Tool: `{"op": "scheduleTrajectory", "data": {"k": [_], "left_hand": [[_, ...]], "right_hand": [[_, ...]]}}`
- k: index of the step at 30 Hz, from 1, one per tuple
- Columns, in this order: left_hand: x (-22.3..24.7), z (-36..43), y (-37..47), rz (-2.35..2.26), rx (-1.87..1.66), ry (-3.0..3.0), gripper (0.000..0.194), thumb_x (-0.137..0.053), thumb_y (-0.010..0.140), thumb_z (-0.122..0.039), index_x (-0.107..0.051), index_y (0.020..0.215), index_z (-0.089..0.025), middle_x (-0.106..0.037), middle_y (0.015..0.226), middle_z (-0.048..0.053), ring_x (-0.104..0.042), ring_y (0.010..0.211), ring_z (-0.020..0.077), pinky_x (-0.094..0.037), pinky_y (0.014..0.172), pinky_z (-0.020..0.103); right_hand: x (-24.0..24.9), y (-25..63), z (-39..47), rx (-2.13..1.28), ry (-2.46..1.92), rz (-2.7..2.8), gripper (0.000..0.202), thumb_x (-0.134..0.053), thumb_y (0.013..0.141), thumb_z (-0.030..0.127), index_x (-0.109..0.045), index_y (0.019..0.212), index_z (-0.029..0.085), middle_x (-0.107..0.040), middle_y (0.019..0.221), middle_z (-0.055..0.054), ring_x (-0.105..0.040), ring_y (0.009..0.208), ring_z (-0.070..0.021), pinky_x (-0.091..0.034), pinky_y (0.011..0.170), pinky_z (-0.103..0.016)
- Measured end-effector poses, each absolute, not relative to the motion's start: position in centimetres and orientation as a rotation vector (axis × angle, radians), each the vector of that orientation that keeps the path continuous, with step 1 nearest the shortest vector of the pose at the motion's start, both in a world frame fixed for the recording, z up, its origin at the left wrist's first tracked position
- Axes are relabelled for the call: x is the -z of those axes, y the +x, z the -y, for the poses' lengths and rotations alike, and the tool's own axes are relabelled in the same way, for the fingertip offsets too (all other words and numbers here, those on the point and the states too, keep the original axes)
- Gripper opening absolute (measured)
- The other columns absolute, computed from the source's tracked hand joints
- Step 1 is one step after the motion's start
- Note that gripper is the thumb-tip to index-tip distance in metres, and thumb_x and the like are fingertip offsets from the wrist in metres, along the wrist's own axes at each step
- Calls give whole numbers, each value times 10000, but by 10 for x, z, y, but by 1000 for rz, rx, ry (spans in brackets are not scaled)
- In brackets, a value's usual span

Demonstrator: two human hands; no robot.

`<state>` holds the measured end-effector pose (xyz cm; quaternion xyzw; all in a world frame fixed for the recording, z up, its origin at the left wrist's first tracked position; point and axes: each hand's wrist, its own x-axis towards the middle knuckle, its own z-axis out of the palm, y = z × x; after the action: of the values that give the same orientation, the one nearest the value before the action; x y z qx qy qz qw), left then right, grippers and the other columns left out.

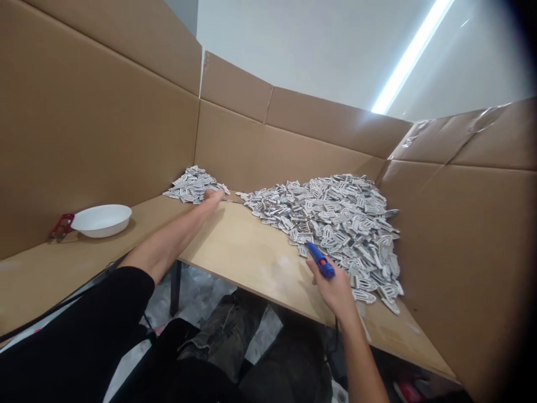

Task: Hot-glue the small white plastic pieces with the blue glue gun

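Observation:
My left hand (215, 196) reaches to the right edge of a small heap of flat grey slotted parts (191, 186) in the far left corner of the table. Its fingertips are small and partly hidden, so whether it grips a part is not clear. A blue pen-like hand tool (321, 261) with a small orange-red spot lies in my right hand (333, 284), its tip pointing up and left. The fingers are closed around it. Just beyond that hand spreads a large heap of the same grey parts (335, 215).
Tall cardboard walls (293, 145) enclose the back and both sides. On the left stands a white bowl (102, 221), with a red object (62, 225) beside it. The wooden table (239, 240) has its front edge close to my lap.

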<state>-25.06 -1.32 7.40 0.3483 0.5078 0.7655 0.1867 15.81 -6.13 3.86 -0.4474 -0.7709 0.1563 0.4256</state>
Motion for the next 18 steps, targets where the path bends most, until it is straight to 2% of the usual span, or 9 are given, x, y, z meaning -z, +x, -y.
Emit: {"op": "scheduleTrajectory", "data": {"k": [3,7,11,14,18], "left_hand": [[-65,8,-251,-1682,-2123,774,461,-682,759,93,-378,722,-251,-481,659,-46,-566,826,166,-406,887,270],[-56,10,-203,-1804,-2085,830,326,-672,768,54,-495,740,-218,-546,745,-15,-589,880,187,-424,898,276],[-54,44,-123,-1741,-1944,1400,190,-580,839,2,-622,854,-183,-663,840,28,-618,809,178,-464,803,280],[-38,92,-69,-1534,-1767,1904,187,-540,863,-37,-634,794,-183,-681,819,38,-626,786,170,-475,753,271],[7,159,-41,-1479,-1222,2407,184,-559,840,-64,-635,724,-185,-693,778,52,-645,773,184,-497,747,287]], "right_hand": [[-38,155,60,-439,-1135,1911,489,-612,871,731,-605,711,269,-608,571,-31,-563,538,-240,-425,582,-351],[-33,150,56,-436,-1145,1949,468,-600,893,703,-629,766,253,-635,615,-38,-577,580,-236,-426,622,-342],[-22,147,50,-229,-1193,1974,508,-543,917,727,-619,786,241,-674,712,-85,-598,692,-253,-407,675,-341],[-12,147,47,-55,-1262,1961,556,-474,937,766,-592,801,239,-679,780,-113,-592,739,-266,-377,694,-350],[1,144,44,115,-1323,1947,520,-427,976,715,-559,819,237,-663,828,-121,-560,738,-257,-342,692,-353]]}}
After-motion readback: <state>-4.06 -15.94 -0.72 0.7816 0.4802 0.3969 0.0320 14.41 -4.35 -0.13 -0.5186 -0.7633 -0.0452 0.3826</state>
